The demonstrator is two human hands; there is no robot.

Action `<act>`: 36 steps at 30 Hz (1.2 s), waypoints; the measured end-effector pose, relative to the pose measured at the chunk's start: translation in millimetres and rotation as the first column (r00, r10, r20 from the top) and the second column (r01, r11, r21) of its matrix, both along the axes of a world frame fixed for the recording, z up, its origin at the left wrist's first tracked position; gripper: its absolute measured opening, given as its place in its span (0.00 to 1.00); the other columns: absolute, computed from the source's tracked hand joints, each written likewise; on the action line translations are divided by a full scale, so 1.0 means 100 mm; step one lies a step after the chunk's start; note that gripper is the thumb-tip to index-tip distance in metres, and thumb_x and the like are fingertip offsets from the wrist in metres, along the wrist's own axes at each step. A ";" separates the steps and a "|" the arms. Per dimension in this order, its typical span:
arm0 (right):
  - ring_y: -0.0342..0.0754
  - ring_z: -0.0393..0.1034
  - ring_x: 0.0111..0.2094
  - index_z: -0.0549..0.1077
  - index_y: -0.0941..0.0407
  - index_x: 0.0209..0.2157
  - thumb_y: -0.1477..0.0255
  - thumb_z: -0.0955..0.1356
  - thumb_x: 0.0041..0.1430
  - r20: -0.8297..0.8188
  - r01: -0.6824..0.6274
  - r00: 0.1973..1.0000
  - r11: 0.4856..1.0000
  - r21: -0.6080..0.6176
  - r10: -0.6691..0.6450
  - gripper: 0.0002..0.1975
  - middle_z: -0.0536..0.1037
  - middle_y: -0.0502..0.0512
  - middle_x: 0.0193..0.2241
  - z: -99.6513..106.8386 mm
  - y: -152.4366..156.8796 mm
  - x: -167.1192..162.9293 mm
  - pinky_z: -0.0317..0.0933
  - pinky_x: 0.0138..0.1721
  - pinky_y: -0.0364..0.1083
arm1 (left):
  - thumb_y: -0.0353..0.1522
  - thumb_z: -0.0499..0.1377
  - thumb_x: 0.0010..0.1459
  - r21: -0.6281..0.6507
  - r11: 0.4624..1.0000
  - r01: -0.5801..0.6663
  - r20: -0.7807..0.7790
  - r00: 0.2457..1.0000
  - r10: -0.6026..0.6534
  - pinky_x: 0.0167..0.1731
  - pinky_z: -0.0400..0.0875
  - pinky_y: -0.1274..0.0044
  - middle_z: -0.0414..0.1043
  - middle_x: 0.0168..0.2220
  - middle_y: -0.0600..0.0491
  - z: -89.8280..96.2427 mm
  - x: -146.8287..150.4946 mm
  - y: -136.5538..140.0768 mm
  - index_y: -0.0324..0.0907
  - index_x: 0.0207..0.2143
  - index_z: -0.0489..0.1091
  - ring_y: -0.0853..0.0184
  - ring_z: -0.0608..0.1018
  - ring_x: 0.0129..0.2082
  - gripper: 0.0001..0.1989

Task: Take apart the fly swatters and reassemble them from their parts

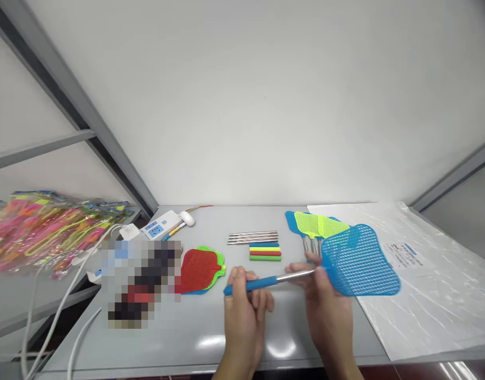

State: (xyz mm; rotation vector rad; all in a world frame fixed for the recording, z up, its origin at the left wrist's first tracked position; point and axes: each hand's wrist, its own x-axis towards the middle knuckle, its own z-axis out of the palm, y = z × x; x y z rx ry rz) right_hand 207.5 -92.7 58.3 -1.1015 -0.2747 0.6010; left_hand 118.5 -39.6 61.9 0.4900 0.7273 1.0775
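A blue fly swatter with a metal shaft and blue handle is held level above the table. My left hand is closed round its blue handle. Where the shaft meets the mesh head, my right hand grips it. Behind that hand lie several finished-looking swatters with yellow-green heads and blue ones partly beneath. Left of my left hand is a stack of loose swatter heads, a red head on top, with green and blue edges showing. Beyond my hands lie several metal rods and coloured handle tubes.
A white plastic sheet or bag with a printed label covers the right side of the table. At the left are a power strip, a white mouse-shaped item, white cables, a blurred patch and packaged goods.
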 end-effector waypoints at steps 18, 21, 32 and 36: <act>0.44 0.54 0.23 0.58 0.54 0.20 0.53 0.62 0.61 0.529 0.221 0.838 0.807 -0.548 0.130 0.23 0.59 0.45 0.17 -0.10 -0.46 1.14 0.48 0.25 0.43 | 0.36 0.49 0.64 0.375 0.226 0.899 -0.906 0.407 -0.118 0.22 0.45 0.74 0.66 0.20 0.55 -0.08 0.83 -0.26 0.45 0.27 0.61 0.67 0.65 0.18 0.12; 0.44 0.55 0.23 0.58 0.54 0.19 0.53 0.61 0.61 0.552 0.240 0.816 0.769 -0.592 0.171 0.24 0.62 0.47 0.17 -0.20 -0.40 1.27 0.46 0.25 0.44 | 0.34 0.51 0.61 0.365 0.202 0.909 -0.930 0.368 0.027 0.22 0.44 0.74 0.64 0.21 0.55 -0.09 0.95 -0.15 0.45 0.23 0.56 0.67 0.65 0.20 0.13; 0.45 0.59 0.19 0.66 0.55 0.18 0.63 0.59 0.63 0.607 0.374 0.603 0.489 -0.788 0.518 0.21 0.69 0.53 0.17 -0.27 0.02 1.45 0.38 0.24 0.45 | 0.31 0.49 0.60 0.265 0.079 0.961 -0.926 0.231 0.299 0.32 0.58 0.72 0.65 0.30 0.52 -0.28 1.18 0.08 0.43 0.25 0.60 0.63 0.67 0.34 0.09; 0.47 0.65 0.22 0.69 0.55 0.20 0.63 0.59 0.64 0.574 0.399 0.556 0.413 -0.819 0.601 0.21 0.72 0.56 0.19 -0.29 0.05 1.46 0.39 0.24 0.45 | 0.30 0.50 0.60 0.265 0.072 0.962 -0.907 0.223 0.357 0.35 0.60 0.70 0.63 0.33 0.51 -0.31 1.16 0.09 0.42 0.27 0.62 0.62 0.65 0.35 0.08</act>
